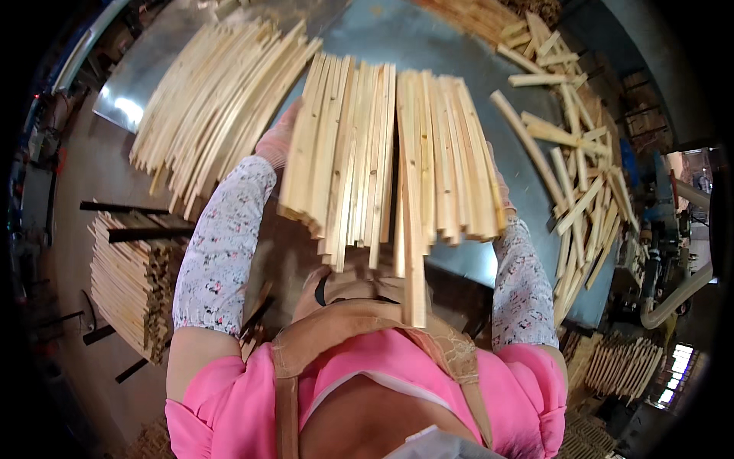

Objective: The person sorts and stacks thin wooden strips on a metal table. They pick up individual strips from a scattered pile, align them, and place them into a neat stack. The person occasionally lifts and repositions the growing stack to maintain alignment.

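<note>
A wide row of pale wooden strips (354,153) spans the space in front of my chest, its near ends uneven and overhanging the table's near edge. One strip (414,252) juts out toward me beyond the others, beside a dark gap in the row. My left hand (280,139), in a pinkish glove, presses against the row's left side. On the opposite side my right hand (502,187) clasps it, mostly hidden behind the outer strips. Both hands squeeze the row between them; most of their fingers are out of sight.
Another batch of strips (222,107) lies on the metal table (363,34) at the left. Loose, jumbled strips (581,168) cover its right side. Below left, stacked strips (130,283) sit among dark metal bars (149,234). More stacked wood (623,366) stands at the lower right.
</note>
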A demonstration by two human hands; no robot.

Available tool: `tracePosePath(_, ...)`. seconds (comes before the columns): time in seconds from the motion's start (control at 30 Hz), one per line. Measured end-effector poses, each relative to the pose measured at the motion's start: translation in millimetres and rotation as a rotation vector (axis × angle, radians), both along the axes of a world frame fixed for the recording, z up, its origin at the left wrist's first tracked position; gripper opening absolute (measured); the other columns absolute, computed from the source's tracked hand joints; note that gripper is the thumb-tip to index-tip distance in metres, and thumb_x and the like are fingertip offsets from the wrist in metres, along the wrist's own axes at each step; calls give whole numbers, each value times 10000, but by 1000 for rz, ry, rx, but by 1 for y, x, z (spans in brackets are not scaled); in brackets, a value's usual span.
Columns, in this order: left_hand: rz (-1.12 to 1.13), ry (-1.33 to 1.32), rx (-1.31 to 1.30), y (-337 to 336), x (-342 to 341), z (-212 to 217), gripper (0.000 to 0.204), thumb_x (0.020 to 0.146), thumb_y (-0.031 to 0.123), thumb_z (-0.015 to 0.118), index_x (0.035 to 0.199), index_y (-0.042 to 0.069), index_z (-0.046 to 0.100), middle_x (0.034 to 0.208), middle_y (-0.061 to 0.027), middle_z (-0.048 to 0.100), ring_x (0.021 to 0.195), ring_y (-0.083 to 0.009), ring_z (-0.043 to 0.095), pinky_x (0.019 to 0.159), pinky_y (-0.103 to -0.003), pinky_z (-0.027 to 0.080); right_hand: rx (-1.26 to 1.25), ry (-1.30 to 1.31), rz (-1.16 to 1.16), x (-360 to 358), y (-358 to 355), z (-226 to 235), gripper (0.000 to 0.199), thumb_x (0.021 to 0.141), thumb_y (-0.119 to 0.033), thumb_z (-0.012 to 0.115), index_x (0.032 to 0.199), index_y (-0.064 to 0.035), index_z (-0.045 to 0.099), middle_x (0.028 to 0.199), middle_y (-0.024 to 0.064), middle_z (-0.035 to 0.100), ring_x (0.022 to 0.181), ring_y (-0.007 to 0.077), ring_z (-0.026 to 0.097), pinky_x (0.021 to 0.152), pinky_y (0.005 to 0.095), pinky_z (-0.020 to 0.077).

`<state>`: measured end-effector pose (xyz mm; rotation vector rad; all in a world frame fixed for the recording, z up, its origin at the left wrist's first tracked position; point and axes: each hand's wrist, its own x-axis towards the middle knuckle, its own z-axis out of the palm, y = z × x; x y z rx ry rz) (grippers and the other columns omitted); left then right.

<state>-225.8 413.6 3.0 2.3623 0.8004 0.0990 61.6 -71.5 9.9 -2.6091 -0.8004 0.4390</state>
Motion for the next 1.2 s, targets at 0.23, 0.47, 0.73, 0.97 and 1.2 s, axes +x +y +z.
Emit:
tracePosePath(0.23, -198, 185, 284, 0, -66, -42, 616, 1049, 241, 603, 1637, 158, 439, 1609, -147, 551, 1500, -323, 501, 1259, -417, 402, -87, -197, 63, -56, -22, -48, 594, 1041, -289, 609, 1610, -166, 488, 1451, 197, 647, 1309, 422, 630, 1145, 486, 500)
tracePosePath(0.47, -52, -156, -112, -6, -90, -58, 516, 1053, 287, 583, 1525, 78, 593, 1477, -205, 667, 1394, -366, 609, 1190, -421, 455, 57, 94, -116, -187, 91, 49, 695, 1034, -486, 620, 1557, -38, 525, 1310, 221, 740, 1166, 337, 730, 999, 423, 580)
tracePosePath(0.73, 175, -162, -240, -43, -71, -60, 759, 976, 552, 658, 1548, 61, 566, 1444, -285, 665, 1373, -419, 622, 1170, -461, 466, -33, 209, -323, -211, 160, -7, 974, 862, -326, 787, 1654, 24, 341, 1487, 326, 596, 1350, 427, 629, 1168, 420, 504)
tracePosePath(0.97, 290, -540, -900, -99, -90, -7, 838, 990, 308, 761, 1666, 6, 369, 1683, -173, 479, 1564, -263, 438, 1291, -366, 345, 330, 235, -373, -237, 204, 61, 856, 881, -264, 729, 1568, 133, 407, 1461, 341, 610, 1327, 471, 627, 1172, 406, 492)
tracePosePath(1.2, -9, -378, -792, -98, -100, 96, 1257, 775, 180, 898, 1736, 12, 104, 1696, -256, 365, 1539, -393, 414, 1278, -415, 368, 723, 996, 28, -236, 235, 103, 606, 1114, -431, 564, 1558, -18, 555, 1349, 207, 712, 1236, 323, 697, 1077, 438, 559)
